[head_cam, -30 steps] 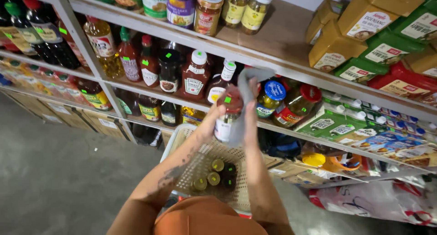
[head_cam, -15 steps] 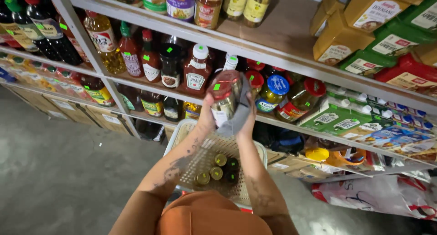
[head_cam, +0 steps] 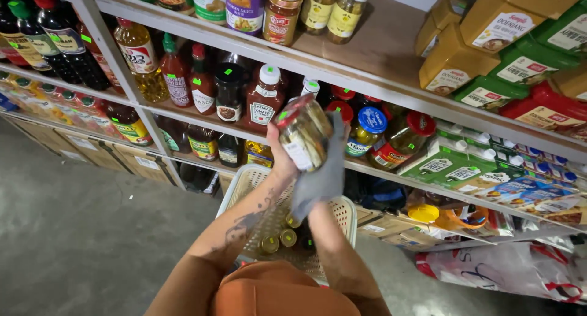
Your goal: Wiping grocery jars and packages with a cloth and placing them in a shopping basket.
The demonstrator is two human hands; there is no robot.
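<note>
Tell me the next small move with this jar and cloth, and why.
Probably keep wiping round the jar: the left hand holds it tilted above the basket, and the right hand presses the grey cloth against its side. The side facing the camera is not under the cloth.

Person, head-camera view. Both forearms bare, no sleeves in sight. Left forearm: dark tattoo, branching floral pattern, running from mid-forearm toward the wrist. Right forearm: unmarked where visible. Orange-brown garment at the lower edge. No rings or wristwear discernible.
</note>
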